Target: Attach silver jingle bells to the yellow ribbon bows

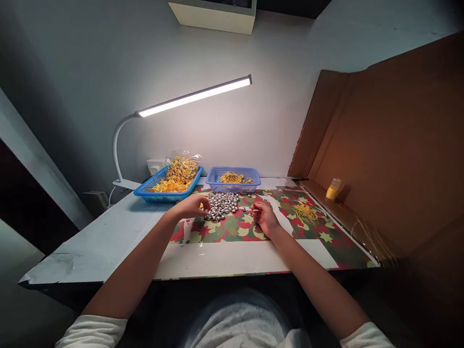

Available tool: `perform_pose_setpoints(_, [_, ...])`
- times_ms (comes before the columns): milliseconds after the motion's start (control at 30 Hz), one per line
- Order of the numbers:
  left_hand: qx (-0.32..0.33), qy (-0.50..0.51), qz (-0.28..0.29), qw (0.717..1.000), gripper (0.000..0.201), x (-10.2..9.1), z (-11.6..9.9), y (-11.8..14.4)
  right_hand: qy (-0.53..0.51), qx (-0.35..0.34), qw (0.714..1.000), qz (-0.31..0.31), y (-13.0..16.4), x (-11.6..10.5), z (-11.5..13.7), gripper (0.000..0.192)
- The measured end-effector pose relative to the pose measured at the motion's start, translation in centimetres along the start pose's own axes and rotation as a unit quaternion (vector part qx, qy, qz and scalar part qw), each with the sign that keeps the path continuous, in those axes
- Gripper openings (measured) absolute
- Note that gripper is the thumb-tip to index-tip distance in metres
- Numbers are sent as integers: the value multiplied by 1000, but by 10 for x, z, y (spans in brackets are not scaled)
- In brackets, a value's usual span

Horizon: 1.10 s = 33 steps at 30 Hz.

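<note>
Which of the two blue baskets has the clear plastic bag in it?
The left blue basket, nearer the lamp; a clear bag sits in it. The right blue basket holds only loose yellow bits.

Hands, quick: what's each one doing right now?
Left hand: fingers pinched at the silver bell pile; grip unclear.
Right hand: curled beside the pile; contents unclear.
</note>
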<state>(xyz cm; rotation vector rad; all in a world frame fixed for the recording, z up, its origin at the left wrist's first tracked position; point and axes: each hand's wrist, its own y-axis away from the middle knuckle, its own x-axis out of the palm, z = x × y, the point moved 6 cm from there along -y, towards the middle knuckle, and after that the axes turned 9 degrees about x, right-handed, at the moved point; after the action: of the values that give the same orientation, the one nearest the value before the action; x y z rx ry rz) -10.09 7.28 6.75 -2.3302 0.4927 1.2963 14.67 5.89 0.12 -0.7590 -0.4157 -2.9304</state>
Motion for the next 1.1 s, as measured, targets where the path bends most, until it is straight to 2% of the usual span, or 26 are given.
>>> perform_pose_setpoints(67, [-10,41,33,999,12,2,4,5,10,-6,1000,2,0,0,1,20])
perform_pose_setpoints(200, [-91,74,61,991,13,1,23,18,39,-21,999,-5,-1,-2,0,20])
perform_pose_setpoints(267, [-69,88,55,992,14,3,21,20,91,-43,995,-14,0,-2,-1,19])
perform_pose_setpoints(333, [-15,94,53,994,17,8,10,20,206,-114,972,-9,5,6,1,15])
perform_pose_setpoints(367, [11,94,59,994,18,12,3,19,285,-169,944,8,9,15,3,12])
perform_pose_setpoints(400, [31,94,68,993,18,17,-2,18,368,-230,900,37,14,27,3,8])
perform_pose_setpoints(467, [46,88,92,991,17,26,-9,16,523,-328,779,110,25,56,-4,7])
perform_pose_setpoints(533, [39,79,110,990,15,32,-9,16,641,-367,653,165,29,81,-17,16])
perform_pose_setpoints(567, [32,76,114,990,15,33,-7,16,685,-372,601,176,27,91,-21,19])
perform_pose_setpoints(633, [21,73,113,991,17,32,-4,17,744,-372,525,181,22,107,-26,17])
perform_pose_setpoints(700, [21,67,107,992,18,28,-2,18,778,-361,480,184,16,117,-29,15])
perform_pose_setpoints(767, [30,62,89,994,19,22,0,18,793,-347,464,187,15,122,-31,18])
perform_pose_setpoints(867, [31,50,-4,998,17,3,6,18,791,-327,478,196,20,118,-33,18])
perform_pose_setpoints(967, [25,7,-126,992,16,-17,13,20,766,-291,528,221,27,103,-30,14])
perform_pose_setpoints(1033, [29,-20,-160,987,15,-21,14,22,736,-274,574,232,28,89,-23,13])
perform_pose_setpoints(1100, [43,-37,-166,985,16,-20,11,21,705,-277,615,219,26,75,-13,10])
